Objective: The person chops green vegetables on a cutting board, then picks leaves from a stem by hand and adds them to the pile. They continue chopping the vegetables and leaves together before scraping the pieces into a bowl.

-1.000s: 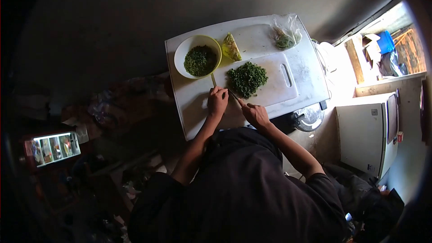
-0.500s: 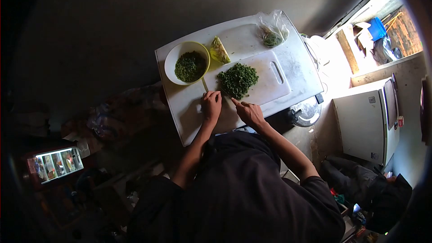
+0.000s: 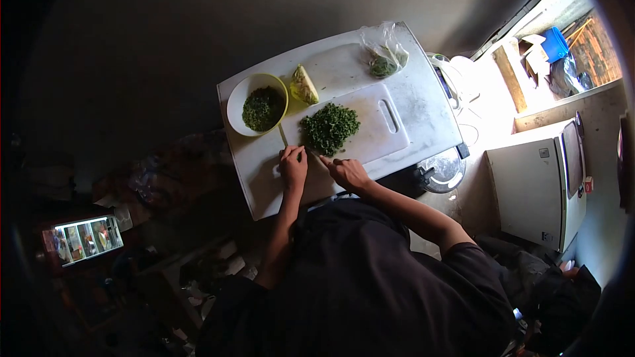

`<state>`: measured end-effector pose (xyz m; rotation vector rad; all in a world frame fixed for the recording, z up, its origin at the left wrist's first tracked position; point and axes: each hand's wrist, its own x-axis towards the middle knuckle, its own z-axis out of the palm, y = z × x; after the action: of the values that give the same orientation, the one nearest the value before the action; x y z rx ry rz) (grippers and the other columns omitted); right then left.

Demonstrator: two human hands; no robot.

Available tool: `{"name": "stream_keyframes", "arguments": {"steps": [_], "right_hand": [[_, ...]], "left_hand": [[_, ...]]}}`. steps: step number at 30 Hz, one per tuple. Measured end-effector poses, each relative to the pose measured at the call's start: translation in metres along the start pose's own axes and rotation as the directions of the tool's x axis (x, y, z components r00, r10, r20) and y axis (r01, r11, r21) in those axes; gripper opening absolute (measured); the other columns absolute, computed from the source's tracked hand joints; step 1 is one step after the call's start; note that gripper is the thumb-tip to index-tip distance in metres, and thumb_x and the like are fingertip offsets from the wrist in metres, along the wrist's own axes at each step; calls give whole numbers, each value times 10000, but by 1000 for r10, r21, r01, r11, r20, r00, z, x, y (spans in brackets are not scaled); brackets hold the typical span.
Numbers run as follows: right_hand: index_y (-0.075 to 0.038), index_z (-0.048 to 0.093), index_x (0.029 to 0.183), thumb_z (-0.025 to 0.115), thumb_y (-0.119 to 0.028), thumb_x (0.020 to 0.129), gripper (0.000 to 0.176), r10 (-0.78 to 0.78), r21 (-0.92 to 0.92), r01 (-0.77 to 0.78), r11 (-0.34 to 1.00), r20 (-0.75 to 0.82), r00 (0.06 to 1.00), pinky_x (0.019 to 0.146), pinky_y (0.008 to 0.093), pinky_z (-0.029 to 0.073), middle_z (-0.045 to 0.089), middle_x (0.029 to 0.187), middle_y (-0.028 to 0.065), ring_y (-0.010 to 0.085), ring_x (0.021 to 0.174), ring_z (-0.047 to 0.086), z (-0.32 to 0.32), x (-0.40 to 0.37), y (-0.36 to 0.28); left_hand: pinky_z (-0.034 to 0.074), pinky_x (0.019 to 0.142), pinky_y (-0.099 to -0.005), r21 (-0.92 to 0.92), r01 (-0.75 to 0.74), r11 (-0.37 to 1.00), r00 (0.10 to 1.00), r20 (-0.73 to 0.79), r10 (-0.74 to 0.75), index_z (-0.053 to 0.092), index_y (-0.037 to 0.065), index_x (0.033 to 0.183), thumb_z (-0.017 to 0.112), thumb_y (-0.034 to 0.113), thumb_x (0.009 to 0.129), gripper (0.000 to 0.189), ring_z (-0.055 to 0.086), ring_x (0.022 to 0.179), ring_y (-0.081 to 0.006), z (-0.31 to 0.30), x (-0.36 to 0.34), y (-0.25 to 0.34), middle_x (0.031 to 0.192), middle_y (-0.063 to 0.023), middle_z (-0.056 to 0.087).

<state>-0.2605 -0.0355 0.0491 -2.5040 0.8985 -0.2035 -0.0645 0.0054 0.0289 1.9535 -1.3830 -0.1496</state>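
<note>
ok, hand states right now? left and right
Left hand: shut on the green stem on the cutting board.
Right hand: shut on the knife beside the chopped greens.

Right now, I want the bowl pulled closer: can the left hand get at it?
Probably yes. The left hand lies at the board's near edge, just below the bowl, with little but bare table between them. The knife is on its other side, in the right hand.

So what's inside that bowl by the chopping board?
The bowl holds chopped dark greens, with bare white wall showing beside them. Its bottom under the greens is covered.
</note>
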Motion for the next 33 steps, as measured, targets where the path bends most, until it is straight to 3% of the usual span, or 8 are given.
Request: {"name": "stream_keyframes", "arguments": {"steps": [6, 9, 12, 19, 21, 26, 33], "right_hand": [[-165, 401, 1520, 461, -102, 917, 609, -85, 11, 85, 996, -44, 995, 600, 478, 522, 684, 885, 173, 366, 706, 670, 12, 12, 15], [-141, 456, 1487, 500, -124, 928, 562, -123, -60, 120, 991, -44, 991, 498, 438, 472, 656, 765, 123, 302, 594, 643, 2, 4, 17], [-153, 465, 1474, 466, -144, 942, 532, -84, 8, 84, 996, 27, 996, 543, 484, 506, 672, 785, 155, 345, 639, 661, -6, -2, 21], [-166, 451, 1486, 455, -147, 948, 538, -112, -47, 113, 992, 35, 993, 529, 482, 494, 671, 752, 156, 349, 642, 665, 5, 17, 25], [-160, 463, 1474, 488, -149, 966, 509, -194, -55, 191, 980, -54, 980, 474, 453, 471, 657, 714, 135, 336, 573, 636, 4, 16, 28], [-162, 471, 1475, 508, -124, 925, 552, -219, -48, 216, 975, -79, 972, 467, 442, 466, 650, 707, 120, 319, 552, 626, 2, -3, 39], [-168, 520, 1448, 530, -110, 908, 543, -230, -67, 222, 973, -133, 964, 455, 432, 453, 644, 696, 94, 293, 530, 610, 4, 3, 39]], "left_hand": [[525, 803, -417, -8, 80, 997, 996, -45, -80, 735, 35, 929, 675, 110, 879, 109, 647, 907, -331, 11, -4, -2, 945, -121, 682], [525, 799, -418, -14, 118, 993, 991, -59, -118, 734, 35, 929, 674, 114, 881, 110, 651, 902, -335, 12, -4, 2, 945, -122, 684], [524, 796, -416, -6, 140, 990, 988, -71, -140, 730, 32, 930, 671, 121, 888, 114, 649, 902, -338, 13, -5, 2, 941, -122, 684], [523, 795, -424, 105, 134, 985, 989, -78, -126, 728, 51, 923, 668, 129, 891, 103, 648, 905, -341, 11, -6, 12, 934, -123, 681], [523, 796, -426, 108, 147, 983, 986, -91, -137, 727, 55, 923, 667, 129, 892, 99, 648, 907, -342, 13, -8, 13, 936, -123, 681], [530, 787, -419, 23, 174, 984, 982, -83, -172, 717, 58, 938, 674, 125, 886, 94, 649, 900, -347, 14, -13, 17, 939, -128, 682], [513, 761, -443, -1, 51, 999, 968, -245, -50, 693, 59, 931, 693, 102, 859, 84, 638, 870, -359, 29, -22, 8, 922, -130, 629]]}}
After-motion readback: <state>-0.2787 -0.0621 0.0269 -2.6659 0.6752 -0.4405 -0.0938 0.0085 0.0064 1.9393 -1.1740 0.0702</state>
